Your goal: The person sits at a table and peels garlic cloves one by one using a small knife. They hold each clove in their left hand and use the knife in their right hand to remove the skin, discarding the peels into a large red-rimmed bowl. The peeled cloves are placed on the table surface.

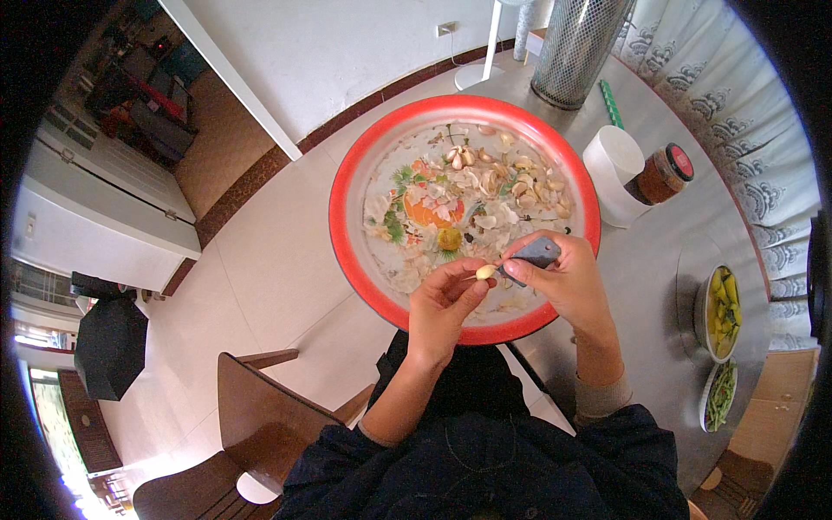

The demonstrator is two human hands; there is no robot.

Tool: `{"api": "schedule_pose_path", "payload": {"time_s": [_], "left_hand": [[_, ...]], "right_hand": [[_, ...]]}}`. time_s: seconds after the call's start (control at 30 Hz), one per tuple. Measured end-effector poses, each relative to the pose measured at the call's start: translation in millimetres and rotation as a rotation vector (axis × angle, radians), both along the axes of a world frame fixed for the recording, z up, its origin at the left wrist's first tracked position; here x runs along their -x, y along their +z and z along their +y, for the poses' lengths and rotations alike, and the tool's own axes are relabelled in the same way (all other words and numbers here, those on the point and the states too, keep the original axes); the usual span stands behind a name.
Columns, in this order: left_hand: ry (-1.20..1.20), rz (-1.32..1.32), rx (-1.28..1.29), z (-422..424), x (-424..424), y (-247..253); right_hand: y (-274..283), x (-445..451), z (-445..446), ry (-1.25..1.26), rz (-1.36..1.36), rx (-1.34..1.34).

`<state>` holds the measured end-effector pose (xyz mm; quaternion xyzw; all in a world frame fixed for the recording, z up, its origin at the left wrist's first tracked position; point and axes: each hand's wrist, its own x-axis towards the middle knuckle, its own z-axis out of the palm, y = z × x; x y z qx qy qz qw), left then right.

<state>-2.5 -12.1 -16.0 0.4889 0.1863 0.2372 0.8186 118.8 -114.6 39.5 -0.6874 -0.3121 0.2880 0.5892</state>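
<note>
Between the thumb and fingers of my left hand (448, 302) is a pale, peeled garlic clove (485, 272). My right hand (567, 276) grips a small knife by its grey handle (534, 253), close beside the clove; its blade is mostly hidden by my fingers. Both hands are over the near side of a red-rimmed enamel tray (367, 143) with a printed floral and fruit base. Papery garlic skins (497, 214) are strewn over it. A partly split garlic bulb (460, 156) lies toward the far side, with loose cloves (526, 188) at the right.
On the metal table (624, 279) stand a white paper roll (614, 156), a jar with a dark lid (663, 172), a perforated metal cylinder (582, 52), a bowl of yellow-green food (721, 312) and a dish of green beans (720, 396). A wooden chair (273, 416) is at the left.
</note>
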Motion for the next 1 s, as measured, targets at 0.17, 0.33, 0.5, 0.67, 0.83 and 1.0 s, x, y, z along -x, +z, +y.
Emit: {"api": "schedule_pose_path", "payload": {"time_s": [0.17,0.33,0.5,0.67,0.83,1.0], "left_hand": [[0.013,-0.017,0.145,3,0,-11],[0.032,0.008,0.109,3,-2,-6],[0.052,-0.021,0.14,5,-2,-8],[0.042,-0.005,0.167,8,-1,-7],[0.036,-0.009,0.25,9,-2,-8],[0.017,-0.039,0.324,10,-3,-11]], "right_hand": [[-6,-1,1,0.035,-0.054,-0.015],[-4,1,1,0.065,-0.002,-0.015],[-4,1,2,0.07,-0.026,0.01],[-7,0,5,0.063,-0.009,0.012],[-11,-4,4,0.086,-0.016,0.03],[-13,-5,5,0.084,0.037,-0.015]]}}
